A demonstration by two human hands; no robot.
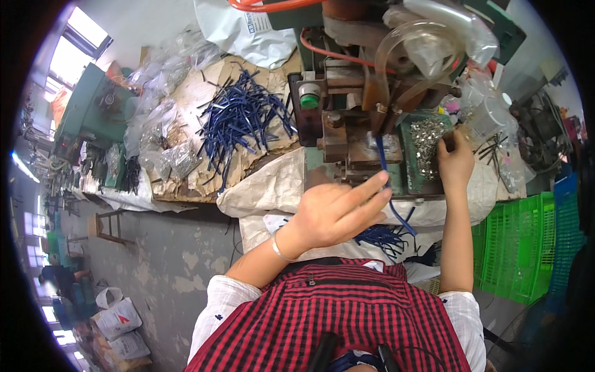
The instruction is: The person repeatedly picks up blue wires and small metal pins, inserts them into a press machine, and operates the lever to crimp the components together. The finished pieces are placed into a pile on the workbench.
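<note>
My left hand point(341, 208) is in front of a rusty metal press point(356, 139), its fingertips closed on a thin dark blue strip point(382, 152). The strip's far end reaches into the middle of the press, and its loose end hangs down towards me past my fingers. My right hand point(457, 158) is at the right rim of a green tray point(404, 170) full of small shiny metal pieces point(425, 146). The fingers there are curled together, thumb against fingertips; whatever they pinch is too small to tell.
A heap of blue strips point(242, 115) lies on the worn board to the left. More strips point(381, 239) lie close to my lap. Green plastic crates point(517, 248) stand at the right. Clear tubing point(387, 49) loops over the press. A clear plastic cup point(486, 118) is beyond my right hand.
</note>
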